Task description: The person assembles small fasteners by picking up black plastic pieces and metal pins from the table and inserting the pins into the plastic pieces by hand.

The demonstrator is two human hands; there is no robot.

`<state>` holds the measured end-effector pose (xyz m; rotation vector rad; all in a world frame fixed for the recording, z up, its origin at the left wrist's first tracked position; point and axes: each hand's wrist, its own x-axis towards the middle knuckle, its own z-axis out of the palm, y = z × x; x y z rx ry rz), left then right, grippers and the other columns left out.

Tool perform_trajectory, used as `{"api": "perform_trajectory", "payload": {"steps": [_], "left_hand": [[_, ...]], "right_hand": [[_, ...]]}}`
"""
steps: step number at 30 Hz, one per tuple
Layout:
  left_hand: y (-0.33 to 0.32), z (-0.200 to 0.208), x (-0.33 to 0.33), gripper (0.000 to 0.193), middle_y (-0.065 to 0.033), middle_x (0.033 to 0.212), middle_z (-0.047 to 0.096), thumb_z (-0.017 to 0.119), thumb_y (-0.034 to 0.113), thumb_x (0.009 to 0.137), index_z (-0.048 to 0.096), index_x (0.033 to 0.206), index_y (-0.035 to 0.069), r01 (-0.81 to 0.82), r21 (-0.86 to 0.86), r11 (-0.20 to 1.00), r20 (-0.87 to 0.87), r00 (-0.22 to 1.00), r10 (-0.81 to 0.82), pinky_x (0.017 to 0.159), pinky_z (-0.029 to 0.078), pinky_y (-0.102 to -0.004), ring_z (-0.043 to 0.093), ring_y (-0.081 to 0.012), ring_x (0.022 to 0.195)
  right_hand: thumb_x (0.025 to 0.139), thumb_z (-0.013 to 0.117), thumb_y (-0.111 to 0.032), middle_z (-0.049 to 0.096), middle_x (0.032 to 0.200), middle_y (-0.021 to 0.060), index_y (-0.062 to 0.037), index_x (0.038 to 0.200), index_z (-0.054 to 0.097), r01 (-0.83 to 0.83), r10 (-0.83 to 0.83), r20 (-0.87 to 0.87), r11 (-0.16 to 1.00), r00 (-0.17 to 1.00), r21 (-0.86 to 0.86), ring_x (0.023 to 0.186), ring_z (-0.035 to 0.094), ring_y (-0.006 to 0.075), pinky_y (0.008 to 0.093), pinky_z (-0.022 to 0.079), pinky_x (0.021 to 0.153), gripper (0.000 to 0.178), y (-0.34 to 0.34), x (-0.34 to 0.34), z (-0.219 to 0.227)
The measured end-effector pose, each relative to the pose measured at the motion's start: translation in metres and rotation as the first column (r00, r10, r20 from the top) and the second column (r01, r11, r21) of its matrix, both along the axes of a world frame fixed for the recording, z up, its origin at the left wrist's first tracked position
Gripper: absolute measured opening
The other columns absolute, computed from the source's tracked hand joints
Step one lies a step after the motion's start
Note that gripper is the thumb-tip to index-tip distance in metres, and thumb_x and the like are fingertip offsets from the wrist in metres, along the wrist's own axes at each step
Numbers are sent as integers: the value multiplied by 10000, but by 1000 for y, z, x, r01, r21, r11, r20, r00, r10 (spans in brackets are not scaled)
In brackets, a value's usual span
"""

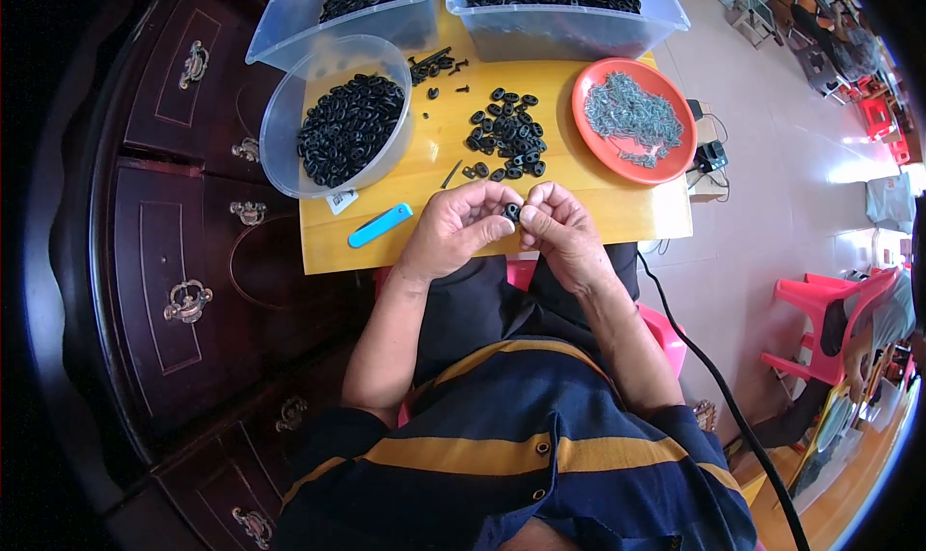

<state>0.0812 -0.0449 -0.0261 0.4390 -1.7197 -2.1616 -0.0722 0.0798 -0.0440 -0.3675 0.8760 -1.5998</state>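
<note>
Between my two hands, over the table's near edge, is a small black oval plastic piece (512, 210) with holes in it. My left hand (461, 225) pinches it from the left with thumb and fingertips. From the other side my right hand (559, 231) closes thumb and forefinger on its edge; whether a pin is also between those fingers is too small to tell. Just beyond my hands lies a loose cluster of similar black pieces (506, 136). An orange-red plate (588, 138) holds a heap of thin silvery metal pins (632, 112).
A round clear tub (280, 155) of black pieces stands at the left. Two larger clear bins (569, 32) (395, 32) line the far edge. A light-blue-handled tool (380, 225) lies near my left hand. Dark drawers (164, 213) border the left; a black cable (719, 382) runs at the right.
</note>
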Motion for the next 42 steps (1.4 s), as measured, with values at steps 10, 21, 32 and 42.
{"api": "perform_trajectory", "payload": {"steps": [10, 21, 32, 42], "left_hand": [[3, 11, -1, 269, 14, 1006, 628, 714, 142, 928, 626, 1140, 2, 34, -30, 999, 2, 999, -34, 829, 482, -209, 582, -48, 921], [3, 4, -1, 295, 12, 1021, 643, 718, 95, 915, 627, 1174, -13, 21, -48, 999, 15, 1000, -21, 826, 493, -211, 587, -47, 910], [10, 1, -9, 187, 33, 851, 631, 700, 42, 916, 644, 1088, -6, -184, -143, 972, -28, 983, 182, 675, 482, -182, 575, -10, 740], [16, -2, -10, 76, 54, 739, 592, 654, 7, 902, 603, 848, 20, -267, -201, 942, 93, 953, 290, 576, 412, -174, 504, 8, 640]], "right_hand": [[948, 681, -91, 607, 806, -22, -69, 971, 575, -21, 22, -19, 1000, 1000, 9, 670, 572, 53, 185, 467, 631, 110, 2, 0, 5], [949, 677, -92, 607, 792, -28, -78, 979, 585, 21, -21, -2, 1000, 1000, 21, 649, 561, 41, 177, 452, 601, 97, 2, 3, 6], [956, 661, -78, 603, 824, -23, -80, 997, 568, 71, -71, -28, 997, 997, 6, 701, 565, 56, 186, 462, 645, 102, 0, 2, -1], [942, 639, 3, 593, 906, -10, -41, 990, 541, 394, -394, -356, 916, 847, -76, 760, 545, 43, 202, 473, 702, 118, -7, 18, 9]]}}
